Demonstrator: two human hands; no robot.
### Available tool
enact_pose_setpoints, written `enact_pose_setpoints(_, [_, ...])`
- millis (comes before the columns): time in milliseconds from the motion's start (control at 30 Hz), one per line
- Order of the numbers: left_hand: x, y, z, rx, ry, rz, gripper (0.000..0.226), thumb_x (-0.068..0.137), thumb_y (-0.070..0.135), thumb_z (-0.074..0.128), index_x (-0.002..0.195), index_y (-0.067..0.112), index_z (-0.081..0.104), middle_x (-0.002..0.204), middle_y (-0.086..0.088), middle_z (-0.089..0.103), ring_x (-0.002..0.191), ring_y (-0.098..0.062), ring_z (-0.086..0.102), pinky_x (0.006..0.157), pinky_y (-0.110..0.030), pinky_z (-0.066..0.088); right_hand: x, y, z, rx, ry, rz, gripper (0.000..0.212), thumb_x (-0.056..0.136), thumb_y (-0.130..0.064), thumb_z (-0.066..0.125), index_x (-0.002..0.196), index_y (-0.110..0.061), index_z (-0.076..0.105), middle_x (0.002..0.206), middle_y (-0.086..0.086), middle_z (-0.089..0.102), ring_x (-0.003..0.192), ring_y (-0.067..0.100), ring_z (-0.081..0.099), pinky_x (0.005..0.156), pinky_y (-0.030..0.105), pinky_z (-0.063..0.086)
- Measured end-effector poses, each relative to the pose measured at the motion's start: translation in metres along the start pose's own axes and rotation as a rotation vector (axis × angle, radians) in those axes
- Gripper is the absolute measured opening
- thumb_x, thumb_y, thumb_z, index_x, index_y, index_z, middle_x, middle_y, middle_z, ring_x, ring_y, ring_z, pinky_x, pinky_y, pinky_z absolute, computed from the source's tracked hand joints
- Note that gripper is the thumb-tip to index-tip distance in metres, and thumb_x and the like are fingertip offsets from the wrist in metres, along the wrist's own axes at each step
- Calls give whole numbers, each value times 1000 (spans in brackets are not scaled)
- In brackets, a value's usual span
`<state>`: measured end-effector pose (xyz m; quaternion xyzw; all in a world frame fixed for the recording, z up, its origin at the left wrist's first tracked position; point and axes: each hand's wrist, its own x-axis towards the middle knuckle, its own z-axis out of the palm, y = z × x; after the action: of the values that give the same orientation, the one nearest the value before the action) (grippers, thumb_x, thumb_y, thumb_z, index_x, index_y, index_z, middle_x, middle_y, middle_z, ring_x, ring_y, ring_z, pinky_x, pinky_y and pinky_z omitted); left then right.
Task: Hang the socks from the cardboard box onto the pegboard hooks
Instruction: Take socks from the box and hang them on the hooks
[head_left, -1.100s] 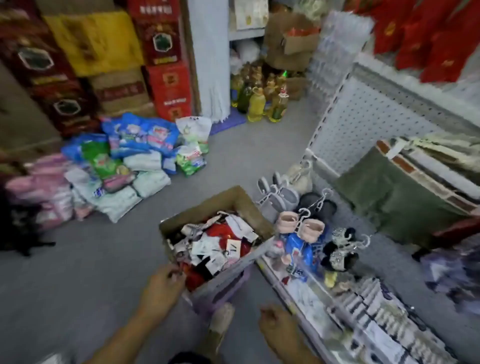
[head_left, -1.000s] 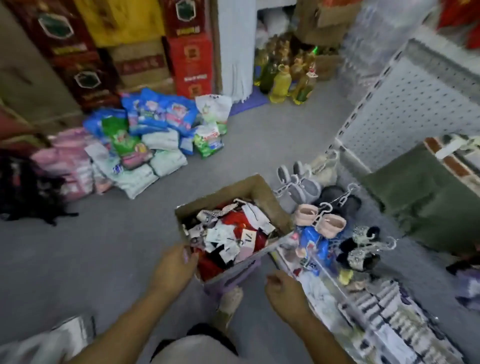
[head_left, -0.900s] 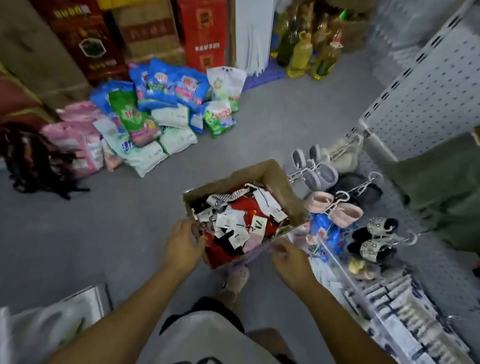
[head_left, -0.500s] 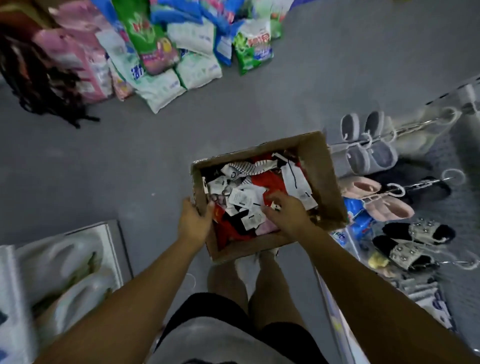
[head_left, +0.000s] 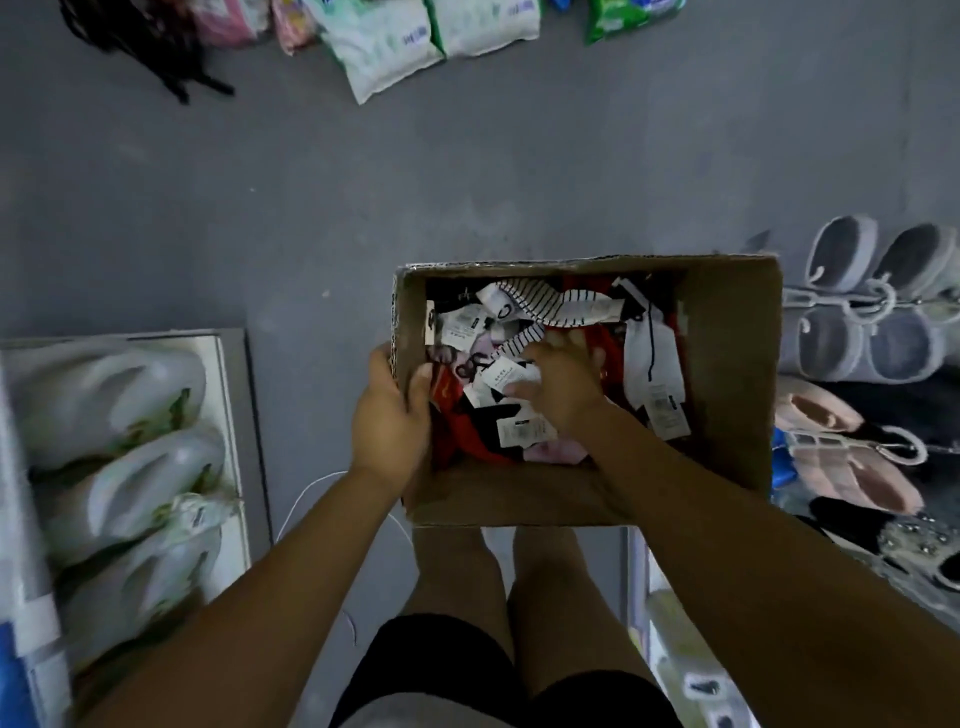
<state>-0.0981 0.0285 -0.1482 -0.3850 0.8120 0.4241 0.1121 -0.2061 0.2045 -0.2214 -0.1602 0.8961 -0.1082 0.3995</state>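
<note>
The person wears black shorts (head_left: 431, 670), loose at the hems, with both legs (head_left: 457, 571) bare below them. A pale grey shirt (head_left: 384, 719) shows as a blurred strip at the bottom edge, over the waistband. The left hand (head_left: 387, 415), the right hand (head_left: 558, 387) and both forearms are bare
</note>
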Motion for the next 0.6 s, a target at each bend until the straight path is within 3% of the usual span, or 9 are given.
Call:
enact_pose_setpoints(100, [-3, 4, -1, 0, 1, -11, 40, 105, 35, 50, 139, 15, 42, 103, 3, 63, 86, -20, 62, 75, -34, 52, -7, 9, -4, 135, 36, -1, 45, 82, -54, 70, 114, -23, 64, 121, 0, 56, 125, 21, 37, 97, 37, 25])
enact_pose_setpoints(233, [-7, 13, -6, -16, -41, -58, 41, 105, 36, 49, 140, 14, 40, 104, 0, 64, 87, -21, 61, 76, -33, 48, -29, 16, -18, 356, 90, 17, 31, 84, -45, 72, 104, -22, 66, 106, -1, 70, 106, 20, 60, 88, 29, 28])
enact_pose_setpoints(300, [-9, 18, -8, -39, -72, -108, 44, 105, 38, 49, 138, 11, 40, 106, -1, 62, 92, -23, 62, 77, -31, 46, -49, 17, -30, 442, 128, 24, 37, 82, -49, 70, 104, -19, 68, 100, -3, 74, 100, 20, 65, 99, 39, 41])
enact_pose_setpoints(367, [-14, 24, -11, -67, -54, -143, 55, 101, 47, 50, 138, 6, 43, 119, -7, 60, 110, -27, 61, 87, -35, 49, -71, 17, -43, 590, 162, 35, 38, 85, -46, 69, 107, -16, 69, 98, -2, 74, 97, 16, 67, 96, 46, 49])
enact_pose_setpoints(400, [-18, 26, -12, -33, -19, -126, 64, 100, 51, 51, 141, 4, 42, 133, -13, 55, 124, -30, 55, 101, -40, 48, -82, 17, -49, 667, 166, 38, 31, 89, -38, 70, 109, -15, 69, 99, -3, 73, 95, 10, 67, 93, 41, 53])
enact_pose_setpoints(467, [-31, 39, -17, 70, 76, -48, 69, 101, 46, 50, 149, -1, 34, 154, -19, 36, 144, -32, 35, 120, -41, 31, -104, 14, -61, 768, 171, 54, 22, 93, -27, 69, 113, -17, 67, 101, -8, 71, 94, -1, 65, 84, 26, 56])
enact_pose_setpoints(533, [-44, 56, -23, 64, 128, 95, 65, 103, 41, 49, 151, 0, 32, 159, -16, 29, 149, -29, 28, 124, -43, 26, -127, 9, -74, 853, 212, 56, 19, 95, -21, 67, 113, -21, 65, 99, -15, 69, 92, -3, 65, 74, 10, 53])
enact_pose_setpoints(600, [-54, 76, -30, -10, 52, 207, 55, 104, 38, 50, 149, 7, 41, 155, -11, 40, 144, -24, 39, 120, -42, 34, -151, 1, -88, 931, 271, 41, 21, 96, -15, 64, 115, -24, 62, 98, -22, 64, 88, -12, 64, 71, 1, 46])
